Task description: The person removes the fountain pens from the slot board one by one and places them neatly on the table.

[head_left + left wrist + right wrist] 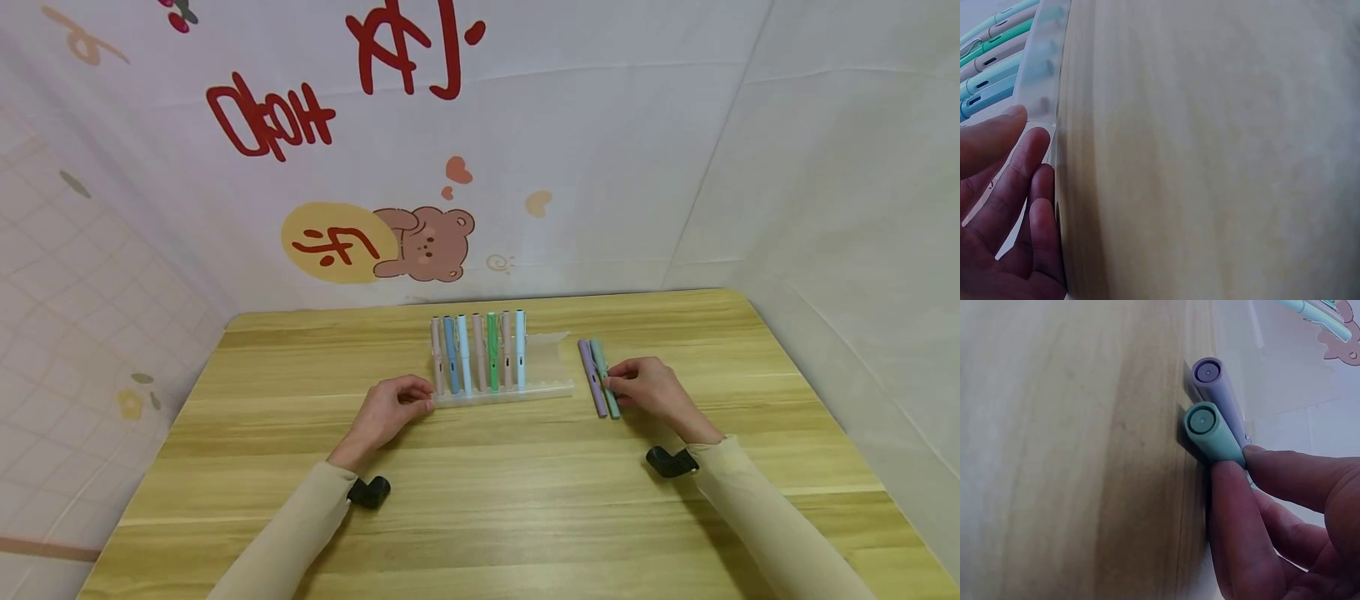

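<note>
Head view: clear rack [551, 390] holds seven pens [479, 354].

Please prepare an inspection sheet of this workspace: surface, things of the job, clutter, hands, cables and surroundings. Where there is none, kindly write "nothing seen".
Surface: wood-grain table.
Job's things: seven pens side by side in a clear holder, its right end unfilled; a purple pen and a light green pen lie to the right of it.
Clutter: nothing seen.
Left hand: holds the holder's left end.
Right hand: pinches the light green pen between thumb and fingers.
Wrists: black devices, one on each.
Cables: nothing seen.
Surroundings: white backdrop behind the table, with red characters and a cartoon bear.
</note>
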A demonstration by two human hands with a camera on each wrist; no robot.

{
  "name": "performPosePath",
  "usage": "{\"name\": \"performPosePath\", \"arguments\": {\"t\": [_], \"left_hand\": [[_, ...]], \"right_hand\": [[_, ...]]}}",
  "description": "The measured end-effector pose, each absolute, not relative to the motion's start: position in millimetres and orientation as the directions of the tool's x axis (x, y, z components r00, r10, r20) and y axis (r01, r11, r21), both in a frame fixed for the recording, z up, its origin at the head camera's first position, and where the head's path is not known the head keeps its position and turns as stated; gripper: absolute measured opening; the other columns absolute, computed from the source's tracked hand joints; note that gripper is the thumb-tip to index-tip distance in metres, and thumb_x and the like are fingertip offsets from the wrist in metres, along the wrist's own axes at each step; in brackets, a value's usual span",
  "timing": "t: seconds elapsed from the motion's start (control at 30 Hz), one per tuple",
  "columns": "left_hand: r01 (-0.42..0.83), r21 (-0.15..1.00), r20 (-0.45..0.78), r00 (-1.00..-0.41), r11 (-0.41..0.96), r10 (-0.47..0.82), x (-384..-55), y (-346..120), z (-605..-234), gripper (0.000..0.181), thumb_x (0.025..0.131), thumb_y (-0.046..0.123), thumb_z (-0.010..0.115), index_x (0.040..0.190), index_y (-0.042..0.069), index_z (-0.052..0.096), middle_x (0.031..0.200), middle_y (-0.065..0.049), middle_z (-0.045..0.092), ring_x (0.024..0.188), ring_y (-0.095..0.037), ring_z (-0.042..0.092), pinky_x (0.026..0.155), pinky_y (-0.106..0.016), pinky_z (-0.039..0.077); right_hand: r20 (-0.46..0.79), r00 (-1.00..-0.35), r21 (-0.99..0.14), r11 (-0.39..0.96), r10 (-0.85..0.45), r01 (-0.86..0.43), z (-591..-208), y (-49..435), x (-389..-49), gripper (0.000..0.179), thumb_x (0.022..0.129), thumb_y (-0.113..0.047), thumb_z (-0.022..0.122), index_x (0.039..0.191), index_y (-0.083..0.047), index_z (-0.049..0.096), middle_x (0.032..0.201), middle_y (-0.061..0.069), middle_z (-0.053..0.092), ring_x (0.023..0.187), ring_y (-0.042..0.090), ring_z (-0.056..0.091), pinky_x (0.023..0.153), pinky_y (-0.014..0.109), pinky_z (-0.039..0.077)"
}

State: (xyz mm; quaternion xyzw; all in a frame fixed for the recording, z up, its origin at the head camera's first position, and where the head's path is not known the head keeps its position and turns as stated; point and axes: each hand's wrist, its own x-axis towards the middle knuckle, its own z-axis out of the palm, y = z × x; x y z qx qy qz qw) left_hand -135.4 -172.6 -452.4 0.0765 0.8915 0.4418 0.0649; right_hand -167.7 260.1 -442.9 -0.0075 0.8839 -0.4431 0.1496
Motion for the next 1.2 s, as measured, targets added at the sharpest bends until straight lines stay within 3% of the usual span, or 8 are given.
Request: {"name": "performPosePath", "arguments": {"t": [0.93, 1.2], "left_hand": [[0.069, 0.806, -0.053, -0.981, 0.588, 0.189, -133.8, -174.1, -453.3, 0.014, 0.094, 0.013, 0.078, 0.108, 0.012, 0.075, 0.096, 0.003, 0.075, 0.091, -0.015, 0.069, 0.089, -0.04, 0.052], [0.081, 0.812, -0.041, -0.98, 0.578, 0.195, -134.6, -173.7, -452.5, 0.014, 0.094, 0.012, 0.078, 0.107, 0.011, 0.075, 0.095, 0.002, 0.075, 0.09, -0.015, 0.069, 0.087, -0.04, 0.053]], "right_hand": [[-0.244, -0.962, -0.777, 0.619, -0.127, 0.116, -442.5, 257.4, -164.4, 0.036, 0.1, -0.022, 0.068, 0.121, 0.008, 0.069, 0.106, 0.016, 0.075, 0.087, 0.018, 0.074, 0.074, 0.029, 0.059], [-0.096, -0.992, -0.71, 0.705, -0.081, 0.011, -437.2, 257.7, -156.1, 0.039, 0.103, -0.033, 0.062, 0.123, -0.001, 0.071, 0.105, 0.01, 0.076, 0.095, 0.022, 0.071, 0.081, 0.035, 0.053]]}}
